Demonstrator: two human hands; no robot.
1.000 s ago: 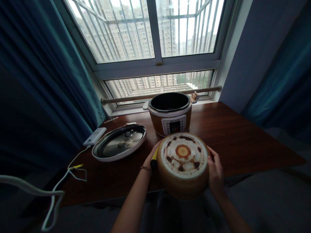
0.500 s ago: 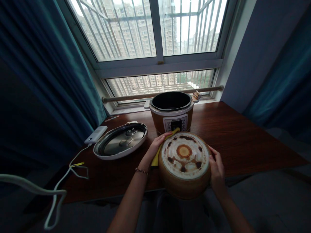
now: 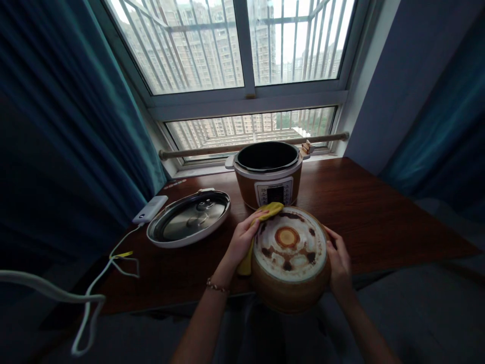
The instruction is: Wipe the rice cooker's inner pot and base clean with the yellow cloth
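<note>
An overturned inner pot (image 3: 290,255) with a stained, burnt-looking white base faces up at the near edge of the wooden table (image 3: 379,217). My right hand (image 3: 338,262) grips its right side. My left hand (image 3: 244,236) holds a yellow cloth (image 3: 261,220) pressed against the pot's upper left rim. Behind it stands the brown electric cooker body (image 3: 270,174), open, its dark cavity showing and its control panel facing me.
The cooker's lid (image 3: 188,218) lies upside down on the table's left. A white power bank (image 3: 149,209) sits beside it, with a white cable (image 3: 91,290) trailing off the left edge. Teal curtains hang on both sides; a barred window is behind.
My left hand has come up from the pot's left side to its upper rim, bringing the yellow cloth onto the edge of the stained base. The right hand has stayed put.
</note>
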